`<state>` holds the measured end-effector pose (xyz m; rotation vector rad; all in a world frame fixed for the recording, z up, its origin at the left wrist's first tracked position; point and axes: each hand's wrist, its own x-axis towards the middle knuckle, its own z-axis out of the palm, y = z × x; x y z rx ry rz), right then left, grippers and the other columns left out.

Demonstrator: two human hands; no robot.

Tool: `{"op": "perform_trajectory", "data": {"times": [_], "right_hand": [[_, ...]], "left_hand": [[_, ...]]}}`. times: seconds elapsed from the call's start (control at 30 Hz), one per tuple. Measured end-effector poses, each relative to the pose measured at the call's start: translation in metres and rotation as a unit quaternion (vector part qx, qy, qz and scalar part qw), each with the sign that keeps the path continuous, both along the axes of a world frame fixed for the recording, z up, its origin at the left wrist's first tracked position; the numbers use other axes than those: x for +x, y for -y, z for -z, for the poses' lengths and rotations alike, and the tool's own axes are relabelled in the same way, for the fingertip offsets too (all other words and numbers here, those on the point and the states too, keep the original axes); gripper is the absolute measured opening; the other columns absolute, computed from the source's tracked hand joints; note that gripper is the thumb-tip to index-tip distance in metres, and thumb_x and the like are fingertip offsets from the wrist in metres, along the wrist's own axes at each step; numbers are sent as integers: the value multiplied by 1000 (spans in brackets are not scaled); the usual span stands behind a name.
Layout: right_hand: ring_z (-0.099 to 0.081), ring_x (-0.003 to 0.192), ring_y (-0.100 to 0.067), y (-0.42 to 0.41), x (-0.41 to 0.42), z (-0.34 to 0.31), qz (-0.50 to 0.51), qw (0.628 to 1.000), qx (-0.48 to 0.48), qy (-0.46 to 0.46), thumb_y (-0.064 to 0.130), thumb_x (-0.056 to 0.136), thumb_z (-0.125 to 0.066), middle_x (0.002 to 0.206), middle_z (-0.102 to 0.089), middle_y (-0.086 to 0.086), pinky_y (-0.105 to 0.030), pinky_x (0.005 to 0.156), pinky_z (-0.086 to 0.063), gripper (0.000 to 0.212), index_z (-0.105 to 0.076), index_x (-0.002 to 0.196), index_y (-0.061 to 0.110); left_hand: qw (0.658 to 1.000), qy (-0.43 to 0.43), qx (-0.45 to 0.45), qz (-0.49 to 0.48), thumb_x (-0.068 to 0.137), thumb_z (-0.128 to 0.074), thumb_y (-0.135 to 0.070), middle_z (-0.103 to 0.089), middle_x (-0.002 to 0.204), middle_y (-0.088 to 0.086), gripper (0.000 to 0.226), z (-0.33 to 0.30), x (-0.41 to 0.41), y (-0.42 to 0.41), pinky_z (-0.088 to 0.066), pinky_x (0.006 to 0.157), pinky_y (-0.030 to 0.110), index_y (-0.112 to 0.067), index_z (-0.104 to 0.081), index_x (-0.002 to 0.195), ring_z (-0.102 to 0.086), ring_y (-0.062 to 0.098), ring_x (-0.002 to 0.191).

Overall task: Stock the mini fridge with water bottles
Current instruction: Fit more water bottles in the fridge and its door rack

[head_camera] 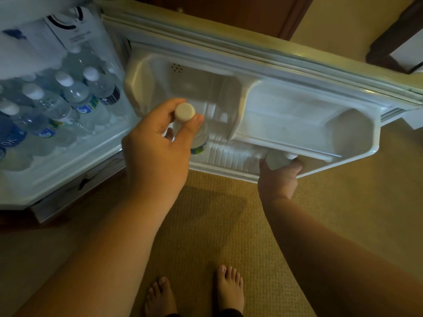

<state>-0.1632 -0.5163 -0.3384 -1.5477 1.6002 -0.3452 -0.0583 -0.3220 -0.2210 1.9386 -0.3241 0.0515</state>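
L hand [158, 143] pinches bottle [194, 131] at neck, cap up, long axis upright, directly over door shelf [229, 154] slot; R hand [278, 177] grips 2nd bottle [278, 160] under upper bin [297, 124], far right; L nearer open slot; fridge interior [57, 106] left already holds bottles.

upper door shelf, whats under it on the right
The right hand holds a bottle under the upper door shelf; only its top shows, the shelf covering the rest.
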Motion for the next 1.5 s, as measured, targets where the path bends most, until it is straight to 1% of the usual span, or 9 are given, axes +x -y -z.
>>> {"op": "perform_trajectory", "data": {"times": [0.13,0.27,0.5,0.6,0.8,1.07,1.23,1.4,1.5], "right_hand": [[-63,115,-43,1,0,1,4,1000,6,1,34,94,-76,126,-64,-23,-42,91,-51,73,-31,148,16],[-64,114,-40,4,-2,0,-1,1000,12,7,33,94,-76,125,-64,-21,-37,86,-49,71,-32,147,17],[-65,107,-37,5,-3,-2,-3,1000,6,3,34,92,-78,119,-65,-18,-36,82,-50,72,-34,146,19],[-61,97,-31,5,-5,-3,-8,1000,0,3,36,90,-80,107,-59,-9,-41,88,-55,71,-37,144,20],[-55,91,-25,4,-11,-2,-13,1000,-3,11,38,89,-80,103,-54,-3,-40,87,-54,69,-39,142,21],[-55,93,-26,4,-14,2,-17,1000,-9,15,39,89,-80,103,-54,-1,-38,83,-51,64,-42,138,23],[-56,91,-25,6,-15,4,-29,999,-14,11,38,89,-80,100,-55,0,-40,85,-54,63,-42,137,22],[-55,89,-23,11,-15,6,-36,999,-15,12,38,89,-79,101,-56,0,-36,82,-50,65,-42,140,23],[-55,91,-23,11,-14,7,-35,999,-20,11,39,89,-79,104,-58,-2,-34,81,-48,68,-40,143,24]], "left_hand": [[1000,-22,9,14,94,-78,-36,-70,96,-22,26,19,14,19,-54,80,17,-24,-75,117,-69,13,94],[995,-94,6,45,90,-81,-36,-71,102,-22,28,38,21,34,-56,89,21,-27,-73,115,-67,0,99],[987,-151,-29,38,89,-84,-31,-74,104,-19,30,72,14,49,-56,87,16,-22,-75,115,-67,-5,102],[985,-167,-13,42,90,-83,-32,-73,109,-16,31,91,3,55,-55,91,17,-24,-73,118,-68,4,105],[978,-208,10,8,89,-82,-39,-74,123,-11,36,114,-17,58,-61,98,47,-41,-67,121,-70,21,113],[986,-99,126,44,94,-71,-52,-67,122,1,46,121,-20,77,-53,97,38,-28,-64,133,-62,28,115],[974,-175,108,93,94,-68,-58,-68,129,-3,52,124,-29,88,-58,93,45,-38,-43,135,-66,28,118],[975,-148,131,103,93,-68,-59,-67,137,0,62,128,-46,105,-55,99,46,-29,-49,144,-64,30,125],[976,-161,113,98,100,-61,-55,-68,138,1,58,128,-51,114,-52,97,36,-25,-52,149,-63,28,127]]}}
